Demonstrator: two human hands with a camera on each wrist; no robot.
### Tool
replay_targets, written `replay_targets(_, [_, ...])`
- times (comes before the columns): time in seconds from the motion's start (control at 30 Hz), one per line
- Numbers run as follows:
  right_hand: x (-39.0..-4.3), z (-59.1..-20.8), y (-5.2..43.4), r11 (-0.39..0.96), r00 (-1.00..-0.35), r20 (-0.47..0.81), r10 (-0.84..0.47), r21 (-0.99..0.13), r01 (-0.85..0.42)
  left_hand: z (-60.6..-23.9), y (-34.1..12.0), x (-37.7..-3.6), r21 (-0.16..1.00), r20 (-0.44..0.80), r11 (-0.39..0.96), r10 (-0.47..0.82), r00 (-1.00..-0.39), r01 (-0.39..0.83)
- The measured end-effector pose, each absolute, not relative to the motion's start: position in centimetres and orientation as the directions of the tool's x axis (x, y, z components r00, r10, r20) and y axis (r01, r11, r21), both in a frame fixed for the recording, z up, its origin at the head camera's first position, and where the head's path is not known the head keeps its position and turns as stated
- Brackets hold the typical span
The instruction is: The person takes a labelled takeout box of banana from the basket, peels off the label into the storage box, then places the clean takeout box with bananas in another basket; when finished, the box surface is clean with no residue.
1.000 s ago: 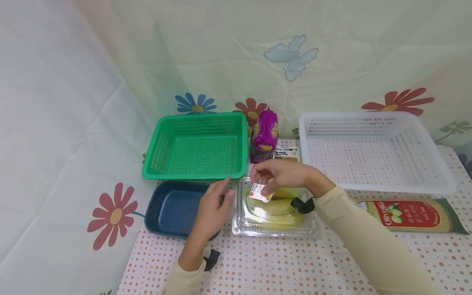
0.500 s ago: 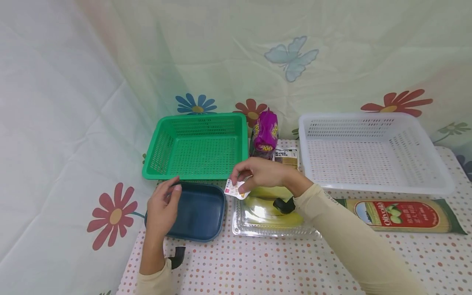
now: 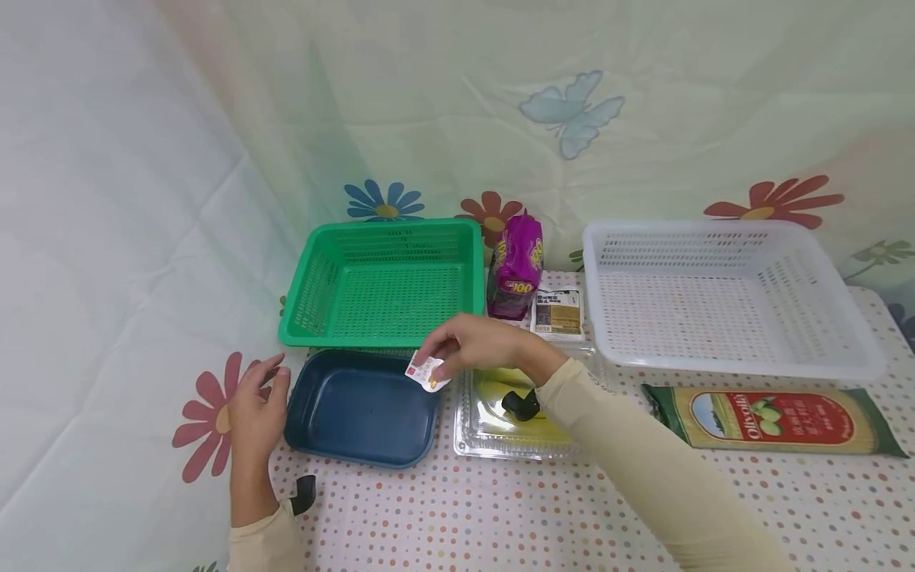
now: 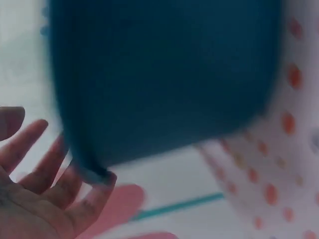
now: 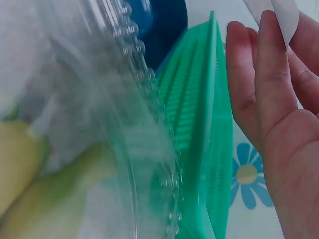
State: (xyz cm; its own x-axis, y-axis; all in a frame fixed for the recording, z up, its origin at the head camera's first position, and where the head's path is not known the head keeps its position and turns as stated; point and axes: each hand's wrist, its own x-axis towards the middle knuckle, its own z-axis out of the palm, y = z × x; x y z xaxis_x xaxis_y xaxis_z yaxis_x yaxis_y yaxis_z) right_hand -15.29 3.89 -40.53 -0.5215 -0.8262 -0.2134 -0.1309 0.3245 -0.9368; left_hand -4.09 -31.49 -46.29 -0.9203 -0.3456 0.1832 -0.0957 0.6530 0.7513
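My right hand [image 3: 475,343] pinches a small white printed label [image 3: 427,372] between thumb and fingers, over the gap between the dark blue tub [image 3: 360,409] and the clear plastic box [image 3: 500,451]. A pale edge of that label [image 5: 288,20] shows at the fingertips in the right wrist view. Yellow bananas [image 3: 493,393] lie inside the lidded box, partly hidden by my right wrist. My left hand [image 3: 257,409] is at the tub's left side, fingers loosely bent and holding nothing. In the left wrist view its fingertips [image 4: 102,181] overlap the tub's corner.
Behind the tub is a green basket [image 3: 400,302]. A purple package [image 3: 518,262] and a flat brown-and-white packet [image 3: 559,311] stand between it and a white basket [image 3: 729,365]. A spaghetti pack [image 3: 786,419] lies at the right on the dotted cloth [image 3: 536,516].
My right hand has carried the label left from over the banana box toward the tub. My left hand has moved left across the tub to its far left side.
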Motion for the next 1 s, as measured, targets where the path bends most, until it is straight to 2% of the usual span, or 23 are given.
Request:
replay_targets(0.23, [-15.1, -41.2, 1.8, 0.306, -0.528, -0.195, -0.827, -0.943, -0.131, -48.7, -34.0, -4.7, 0.806, -0.094, 0.539, -0.292, -0.952, -0.245])
replay_targets(0.43, [-14.7, -41.4, 0.0, 0.295, -0.517, -0.185, -0.836, -0.945, -0.139, -50.7, -35.2, -5.3, 0.866, -0.221, 0.402, -0.227, -0.949, -0.298])
replay_targets(0.57, [-14.4, -41.8, -1.1, 0.301, -0.537, -0.194, -0.821, -0.946, -0.118, -51.8, -35.6, -5.5, 0.912, -0.241, 0.291, -0.191, -0.951, -0.29])
replay_targets(0.8, [-13.9, -42.6, -2.8, 0.29, -0.561, -0.239, -0.792, -0.957, -0.001, -53.1, -36.2, -5.7, 0.964, -0.182, 0.177, -0.093, -0.979, -0.197])
replay_targets(1.0, [-13.6, -42.9, -4.1, 0.299, -0.558, -0.237, -0.795, -0.954, -0.021, -53.6, -35.7, -5.9, 0.975, -0.198, 0.094, -0.064, -0.978, -0.203])
